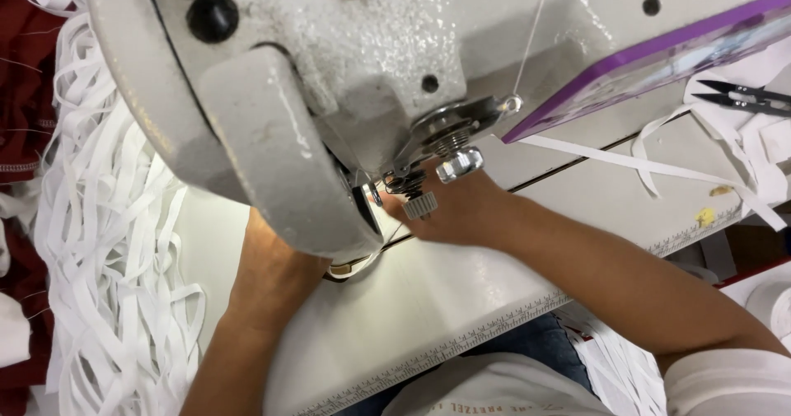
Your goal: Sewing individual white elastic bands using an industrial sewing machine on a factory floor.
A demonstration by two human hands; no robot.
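Far left: big loose pile of white elastic tape (107,243) spills over the desk (428,301) edge, dark red cloth (25,78) beneath and behind it. Left hand (276,259) lies flat on the desk, reaching under the grey-white sewing machine head (329,70); fingers hidden by the machine, so grip cannot be told. A loop of white tape (356,269) sits on the desk just beside that hand, running under the machine toward the needle area. Right hand (457,210) comes in from the right, just below the silver tension knob (459,164); fingertips are behind the machine parts, grip cannot be told either. Thin thread (531,33) runs up from the tension discs. Further right: purple-edged board (659,58), loose white strips (626,161), black thread snips (741,95) at far right.
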